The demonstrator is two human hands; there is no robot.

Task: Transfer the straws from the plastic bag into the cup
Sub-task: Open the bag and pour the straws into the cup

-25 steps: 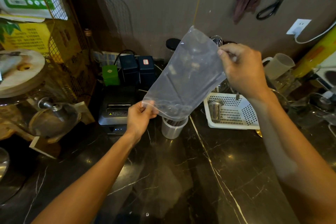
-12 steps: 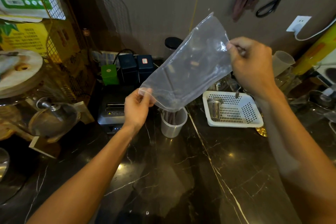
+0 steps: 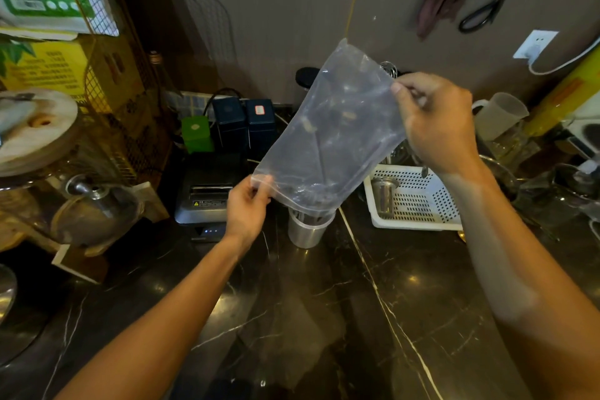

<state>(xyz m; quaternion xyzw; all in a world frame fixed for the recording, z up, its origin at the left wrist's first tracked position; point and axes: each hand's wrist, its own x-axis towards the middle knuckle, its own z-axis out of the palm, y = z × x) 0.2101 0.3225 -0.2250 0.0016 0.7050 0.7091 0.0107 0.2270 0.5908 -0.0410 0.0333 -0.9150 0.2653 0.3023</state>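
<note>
Clear film plastic bag [image 3: 328,140], light, limp and slippery, is best pinched at its edges. Left hand [image 3: 246,208] pinches the low mouth corner; right hand [image 3: 435,120] pinches the raised far edge. Long axis tilts down-left, mouth directly above the cup [image 3: 308,227], which holds dark straws [image 3: 305,216].

one bag [image 3: 328,146], one cup [image 3: 306,230], two hands [image 3: 246,208]
</note>
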